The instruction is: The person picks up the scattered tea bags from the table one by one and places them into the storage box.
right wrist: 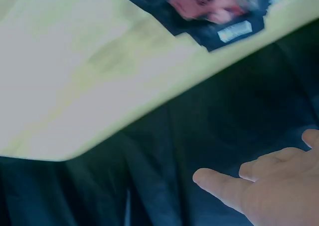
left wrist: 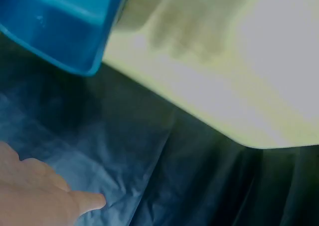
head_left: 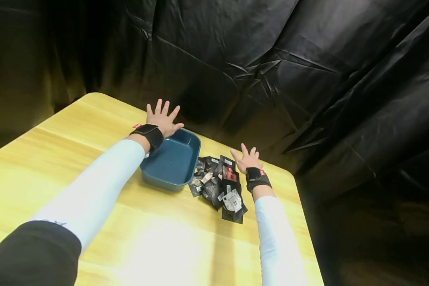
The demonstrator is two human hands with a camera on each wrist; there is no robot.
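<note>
My left hand (head_left: 163, 121) is held out with its fingers spread, over the back left corner of a blue rectangular basin (head_left: 171, 159). Nothing is in its grasp. Farther right, my right hand (head_left: 248, 161) also reaches out with fingers spread and holds nothing; it is just right of a pile of small black packets (head_left: 212, 188). Among the packets, one has a red label (head_left: 229, 174) and another a whitish round print (head_left: 232, 200). In the right wrist view, the fingers (right wrist: 219, 186) appear against the dark curtain, apart from the packets.
The basin and packets sit side by side near the far edge of a light wood table (head_left: 103, 238). A black plastic curtain (head_left: 214, 51) hangs right behind that edge. Both wrists wear black straps (head_left: 257, 177).
</note>
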